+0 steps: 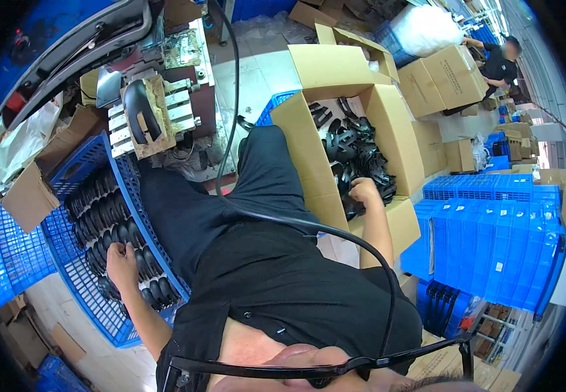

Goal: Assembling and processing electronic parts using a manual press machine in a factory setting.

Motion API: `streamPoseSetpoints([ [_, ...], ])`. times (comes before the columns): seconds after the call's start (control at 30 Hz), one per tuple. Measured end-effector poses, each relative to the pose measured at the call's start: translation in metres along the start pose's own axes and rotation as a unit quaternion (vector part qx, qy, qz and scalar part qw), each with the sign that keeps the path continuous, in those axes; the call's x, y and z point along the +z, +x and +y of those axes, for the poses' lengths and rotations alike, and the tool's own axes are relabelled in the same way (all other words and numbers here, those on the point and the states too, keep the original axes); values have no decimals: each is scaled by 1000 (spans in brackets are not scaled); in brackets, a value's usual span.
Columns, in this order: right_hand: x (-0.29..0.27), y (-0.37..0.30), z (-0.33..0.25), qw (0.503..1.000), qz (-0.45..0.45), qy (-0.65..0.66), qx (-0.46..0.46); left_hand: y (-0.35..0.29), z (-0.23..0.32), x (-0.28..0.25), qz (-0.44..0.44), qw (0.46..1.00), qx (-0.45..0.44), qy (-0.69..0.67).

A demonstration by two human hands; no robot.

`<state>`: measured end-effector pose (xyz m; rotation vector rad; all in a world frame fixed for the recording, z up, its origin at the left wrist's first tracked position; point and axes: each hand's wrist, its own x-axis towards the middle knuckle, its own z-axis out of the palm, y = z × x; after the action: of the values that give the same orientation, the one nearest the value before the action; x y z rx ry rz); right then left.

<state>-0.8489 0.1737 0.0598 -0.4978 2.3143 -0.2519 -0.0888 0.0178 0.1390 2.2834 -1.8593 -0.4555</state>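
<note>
My left hand (121,262) reaches into a blue plastic crate (123,179), its fingers closed on one of the black curved plastic parts (103,212) that stand there in rows. On my other side, my right hand (365,191) is inside an open cardboard box (306,147), fingers curled at the edge of a loose heap of black plastic parts (345,144). A dark part shows just under those fingers; its exact shape is hard to make out. In front of me a single black curved part (140,111) rests on a worn holding block on a machine bed (178,104).
A black cable (237,78) hangs down across my lap and chest. Cardboard with white plastic wrap (31,144) lies at the left. Stacked blue crates (492,242) stand at the right. A co-worker in dark clothes (501,68) is by large cartons (443,78) at the far right.
</note>
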Motion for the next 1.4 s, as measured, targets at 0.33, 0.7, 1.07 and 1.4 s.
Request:
streamPoseSetpoints([
  [0.33,-53,-4,-8,908,-48,415,-42,5,29,-13,41,998,45,-31],
  [0.7,16,-68,-162,873,-87,404,-258,34,158,-70,132,942,179,-250],
  [1.07,110,-177,-328,787,16,279,-550,113,273,-93,229,936,258,-73],
  [1.4,127,-248,-438,733,-256,371,-510,89,222,-109,311,907,212,-191],
])
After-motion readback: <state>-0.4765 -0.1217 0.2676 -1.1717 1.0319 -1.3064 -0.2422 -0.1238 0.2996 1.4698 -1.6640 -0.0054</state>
